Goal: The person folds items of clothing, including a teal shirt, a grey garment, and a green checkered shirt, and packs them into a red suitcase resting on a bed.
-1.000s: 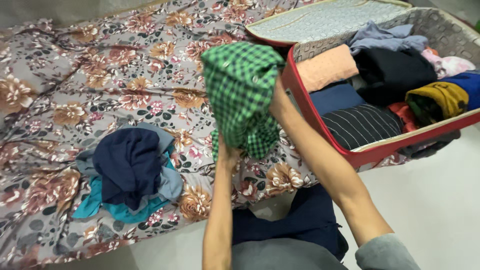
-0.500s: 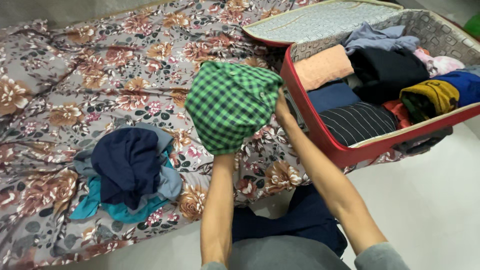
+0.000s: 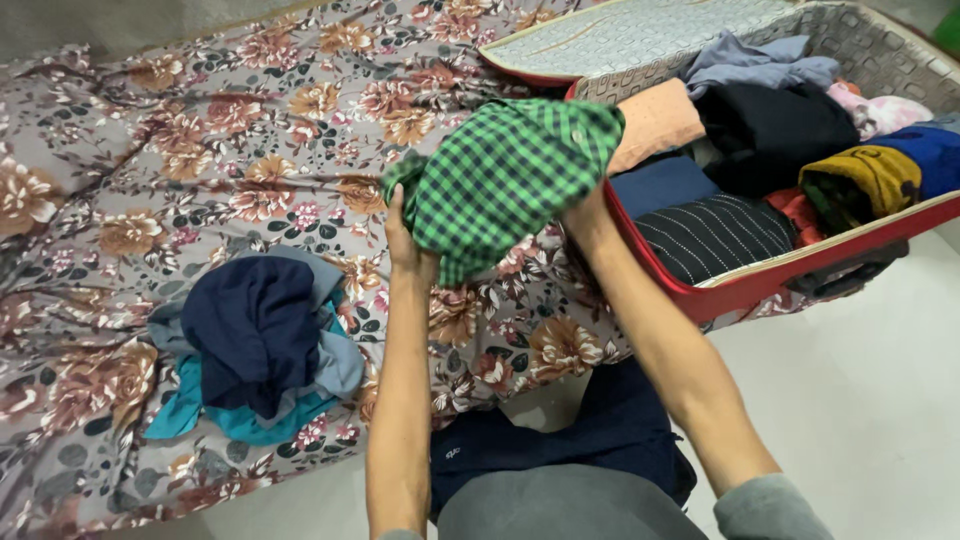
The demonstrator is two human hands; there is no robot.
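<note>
Here, green checked shirt (image 3: 505, 180) aloft over floral bed (image 3: 200, 130), left hand (image 3: 403, 235) fingers clamped on its edge, right hand hidden inside the cloth, grip impossible to tell, red suitcase (image 3: 760, 285) just beside.

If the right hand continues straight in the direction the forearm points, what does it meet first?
The right hand is hidden under the green checked shirt. Continuing up and left, it would probably meet only the flowered bedsheet, though depth is unclear.

Grey sleeves (image 3: 765, 505), bare forearms

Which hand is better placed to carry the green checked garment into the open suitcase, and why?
Probably the right hand: it lies under the green checked garment right beside the red suitcase rim. The left hand holds the far edge.
</note>
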